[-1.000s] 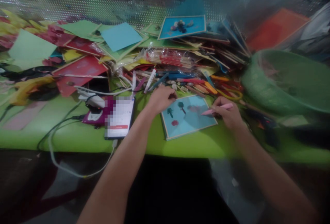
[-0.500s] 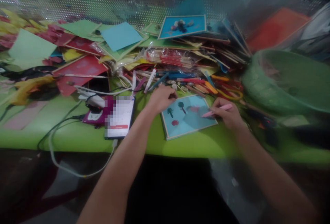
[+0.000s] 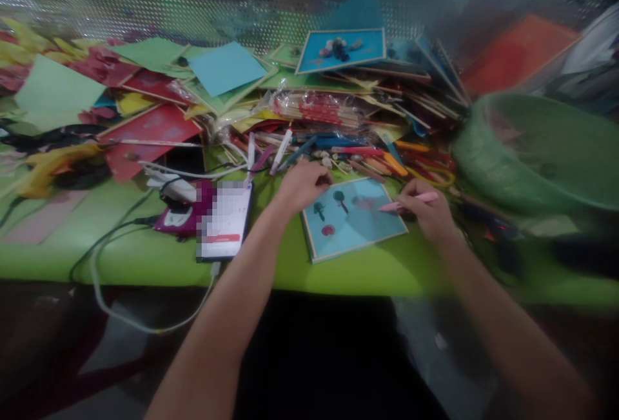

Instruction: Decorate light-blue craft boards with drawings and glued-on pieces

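A light-blue picture card [image 3: 355, 236] with a pale border lies on the green surface before me. It bears dark green tree shapes, a red round shape and a faint pink patch. At its upper left corner, my left hand [image 3: 304, 184] rests with curled fingers, gripping the edge; the fingertips are partly hidden. My right hand [image 3: 425, 207] is closed around a pink pen [image 3: 397, 206] over the card's right side. The pen's tip points left, near the pink patch; contact with the card cannot be made out.
Left of the card lie a phone [image 3: 225, 220], a purple power strip [image 3: 206, 197], cables and a yellow glue gun [image 3: 60, 165]. Behind are several pens, sticks and coloured panels, including a blue framed picture [image 3: 343, 49]. A green basin [image 3: 483, 162] stands at right.
My right hand has shifted slightly, and the pen's tip has moved up a little on the card, lying flatter. My left hand and the card stay in place.
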`<state>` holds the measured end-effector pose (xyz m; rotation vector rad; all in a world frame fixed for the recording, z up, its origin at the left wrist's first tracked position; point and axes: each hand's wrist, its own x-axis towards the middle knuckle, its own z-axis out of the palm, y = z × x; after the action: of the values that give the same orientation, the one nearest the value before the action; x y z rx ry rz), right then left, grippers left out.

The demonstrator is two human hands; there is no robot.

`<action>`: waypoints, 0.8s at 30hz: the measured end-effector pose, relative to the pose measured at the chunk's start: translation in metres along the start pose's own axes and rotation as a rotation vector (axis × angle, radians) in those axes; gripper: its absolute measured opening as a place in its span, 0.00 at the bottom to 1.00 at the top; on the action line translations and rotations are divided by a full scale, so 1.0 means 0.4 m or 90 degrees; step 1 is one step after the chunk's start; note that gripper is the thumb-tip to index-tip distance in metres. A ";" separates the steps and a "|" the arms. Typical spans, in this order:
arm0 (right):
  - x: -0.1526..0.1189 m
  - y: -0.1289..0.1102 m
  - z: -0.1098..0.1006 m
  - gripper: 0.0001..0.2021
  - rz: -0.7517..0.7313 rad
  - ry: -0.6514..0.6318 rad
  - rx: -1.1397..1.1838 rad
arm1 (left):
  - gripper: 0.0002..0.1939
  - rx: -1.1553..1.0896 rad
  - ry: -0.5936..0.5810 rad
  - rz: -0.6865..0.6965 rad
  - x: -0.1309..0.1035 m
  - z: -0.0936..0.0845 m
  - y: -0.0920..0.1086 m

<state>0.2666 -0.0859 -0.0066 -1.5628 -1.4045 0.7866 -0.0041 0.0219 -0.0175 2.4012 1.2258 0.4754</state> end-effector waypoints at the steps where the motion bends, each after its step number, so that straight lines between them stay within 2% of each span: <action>1: 0.000 0.000 0.000 0.08 0.002 0.001 0.000 | 0.07 -0.002 0.002 0.001 0.000 0.001 -0.001; 17: -0.008 -0.001 0.000 0.11 0.027 -0.066 0.060 | 0.08 -0.013 0.002 0.000 -0.002 -0.002 0.001; 24: -0.002 0.007 -0.002 0.10 -0.001 -0.025 0.011 | 0.07 -0.012 0.001 -0.001 -0.001 -0.001 0.002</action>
<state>0.2681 -0.0869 -0.0087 -1.5403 -1.4228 0.8302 -0.0041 0.0212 -0.0168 2.3839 1.2189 0.4862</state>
